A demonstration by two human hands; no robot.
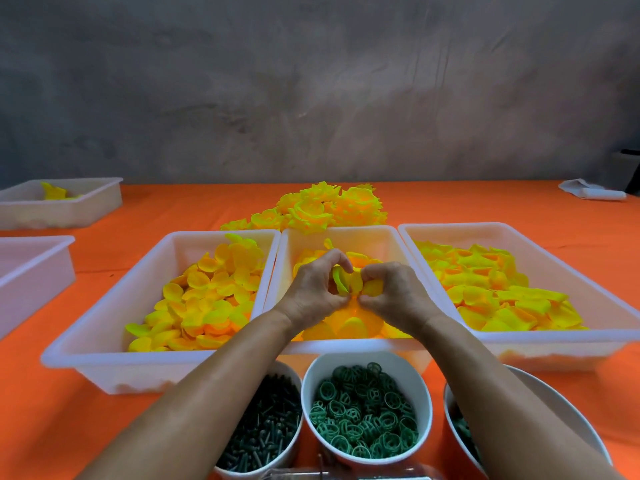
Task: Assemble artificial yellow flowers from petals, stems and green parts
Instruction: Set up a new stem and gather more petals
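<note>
Illumination is bright, even and diffuse; shadows under the white trays (104,372) are soft and short. Yellow petals (207,296) and the orange tablecloth (52,427) appear heavily saturated, near clipping. Wide-angle distortion bows the table edge and stretches the corners. Fine detail is soft throughout, with compression smearing on the grey wall (311,81).

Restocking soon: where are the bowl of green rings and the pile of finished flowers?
bowl of green rings (424,386), head view, bare right wall.
pile of finished flowers (327,209), head view, middle of the heap.
</note>
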